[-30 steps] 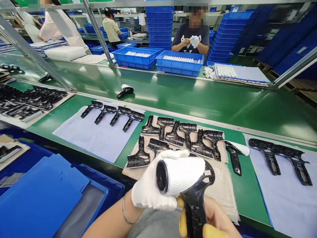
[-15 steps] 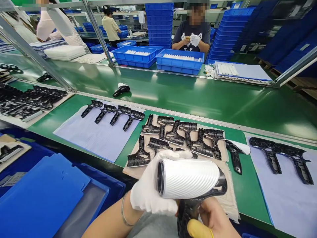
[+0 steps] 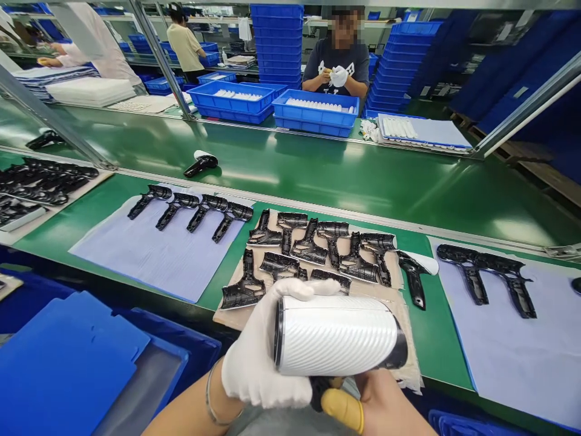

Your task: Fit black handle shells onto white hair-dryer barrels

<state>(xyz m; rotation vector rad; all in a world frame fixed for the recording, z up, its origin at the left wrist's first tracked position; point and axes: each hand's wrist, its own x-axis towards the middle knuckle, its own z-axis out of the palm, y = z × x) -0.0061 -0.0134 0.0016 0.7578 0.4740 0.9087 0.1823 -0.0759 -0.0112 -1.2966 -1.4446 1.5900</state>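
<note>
**Left hand:** a white cotton-gloved left hand [image 3: 258, 357] is spread and curled around the barrel's near side, pressing it from below and behind.

**Right hand:** a bare right hand [image 3: 381, 402] wearing a yellow rubber finger cot [image 3: 340, 410] closes on the handle low down; its other fingers are mostly hidden.

**Held thing:** a white ribbed hair dryer with a black plastic handle [image 3: 336, 335] is held in the air above the near edge of the green conveyor tabletop [image 3: 447, 351], its round nozzle pointing left.

**Handling:** it looks light, stiff and hollow. The glossy ribbing may slip, so the handle seems the surest hold, with the barrel steadied.

**Nearby:** black moulded dryer housings [image 3: 245, 289] lie on a beige foam sheet [image 3: 231, 318] just beyond the hands. Others lie on lavender paper sheets [image 3: 158, 272] to either side.

**Across the line:** a co-worker's white-gloved hand [image 3: 338, 75] works behind blue plastic crates [image 3: 315, 113].

**Writing:** none is readable.
</note>
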